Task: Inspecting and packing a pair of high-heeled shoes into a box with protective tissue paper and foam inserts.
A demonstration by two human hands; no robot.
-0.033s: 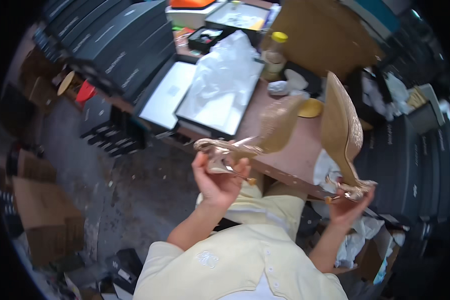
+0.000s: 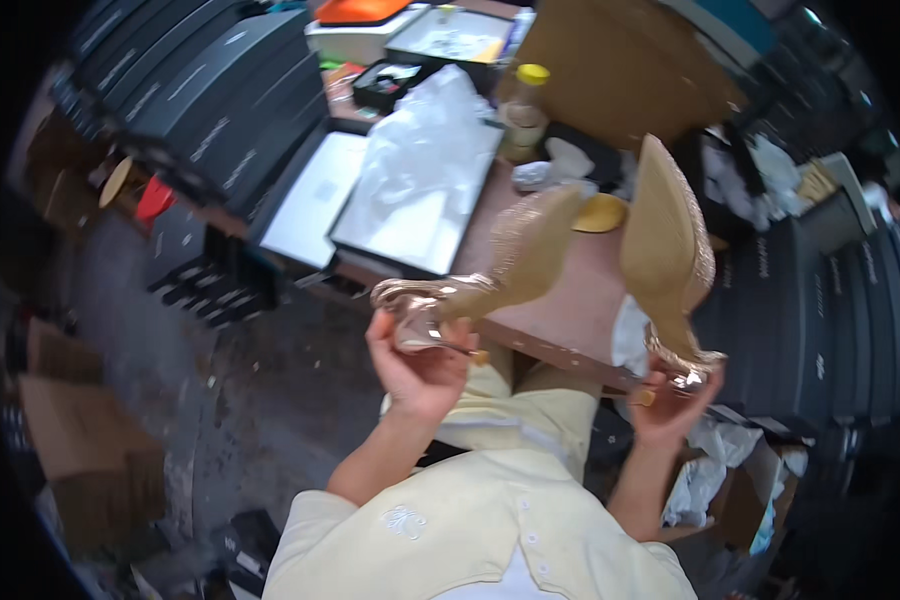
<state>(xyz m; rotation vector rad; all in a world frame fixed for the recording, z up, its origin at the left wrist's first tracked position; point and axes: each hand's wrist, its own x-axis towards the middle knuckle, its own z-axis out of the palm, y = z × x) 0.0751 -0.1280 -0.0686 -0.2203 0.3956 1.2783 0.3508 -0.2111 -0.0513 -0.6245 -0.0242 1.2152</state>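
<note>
My left hand (image 2: 415, 370) is closed around the heel end of a glittery rose-gold high-heeled shoe (image 2: 535, 250). Its tan sole faces me, and the toe points up and to the right. In my right hand (image 2: 675, 410) is a matching high-heeled shoe (image 2: 660, 225), gripped at the heel end, with its toe pointing away and its sole also turned toward me. The shiny heel parts show between my fingers. Both shoes are held above the near edge of a pinkish table (image 2: 560, 310), apart from each other.
An open shoebox and lid (image 2: 410, 240) with white tissue paper (image 2: 425, 140) lie at the table's left. Beyond are a yellow-capped bottle (image 2: 525, 110) and a brown cardboard sheet (image 2: 620, 60). Dark shoeboxes (image 2: 200, 110) are stacked left, more boxes (image 2: 780, 310) right; a carton (image 2: 740, 500) stands lower right.
The whole view has shifted slightly, so most things sit a little further left. Both shoes have tilted a little, showing more of their soles. Each hand keeps its hold.
</note>
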